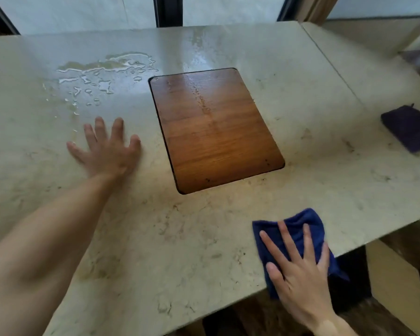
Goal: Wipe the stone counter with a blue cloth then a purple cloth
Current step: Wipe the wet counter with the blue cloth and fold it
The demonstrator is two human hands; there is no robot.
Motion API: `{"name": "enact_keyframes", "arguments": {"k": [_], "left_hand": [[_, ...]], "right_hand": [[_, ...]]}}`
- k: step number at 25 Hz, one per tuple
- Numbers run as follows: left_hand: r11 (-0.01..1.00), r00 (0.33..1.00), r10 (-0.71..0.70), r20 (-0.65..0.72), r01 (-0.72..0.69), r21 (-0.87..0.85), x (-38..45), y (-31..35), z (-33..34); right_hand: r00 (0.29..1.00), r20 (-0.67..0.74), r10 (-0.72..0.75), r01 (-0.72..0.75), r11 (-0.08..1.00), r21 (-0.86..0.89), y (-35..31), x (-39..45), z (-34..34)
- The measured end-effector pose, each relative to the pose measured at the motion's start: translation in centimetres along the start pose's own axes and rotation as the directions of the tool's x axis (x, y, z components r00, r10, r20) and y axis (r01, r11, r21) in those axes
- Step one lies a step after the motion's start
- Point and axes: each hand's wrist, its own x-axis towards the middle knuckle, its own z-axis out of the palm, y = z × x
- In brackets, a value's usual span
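The pale stone counter fills the view. My right hand lies flat, fingers spread, on a blue cloth at the counter's near right edge; part of the cloth hangs over the edge. My left hand rests palm down with spread fingers on the bare stone at the left, holding nothing. A folded purple cloth lies at the far right of the counter, apart from both hands. A puddle of water spreads over the far left of the stone, just beyond my left fingers.
A brown wooden panel is set flush into the middle of the counter, with a wet streak down it. Windows with dark frames stand behind the counter. The counter's edge runs diagonally at the lower right, with dark floor below.
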Motion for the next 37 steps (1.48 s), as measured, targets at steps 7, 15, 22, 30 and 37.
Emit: {"name": "enact_keyframes", "arguments": {"k": [7, 15, 22, 30, 37], "left_hand": [[1.000, 1.000, 0.009, 0.006, -0.009, -0.001, 0.1, -0.1, 0.1], [1.000, 1.000, 0.018, -0.019, -0.018, 0.003, 0.0, -0.2, 0.3], [0.998, 1.000, -0.014, -0.021, 0.016, 0.059, -0.1, 0.1, 0.4], [0.993, 0.997, -0.004, -0.077, 0.013, 0.114, 0.3, -0.4, 1.6], [0.993, 0.999, -0.019, -0.026, 0.022, 0.117, 0.4, -0.4, 1.1]], "right_hand": [[0.996, 0.024, -0.085, 0.087, 0.994, -0.066, -5.9, 2.9, 0.4], [0.990, -0.042, -0.133, 0.134, 0.991, 0.021, -9.8, 26.8, -2.8], [0.996, 0.036, -0.077, 0.072, 0.991, 0.112, -13.2, 50.9, -7.7], [0.996, 0.084, -0.014, 0.007, 0.996, 0.084, -19.8, 68.4, -10.6], [0.889, 0.140, -0.437, 0.442, 0.897, -0.003, -21.8, 64.3, -9.9]]}}
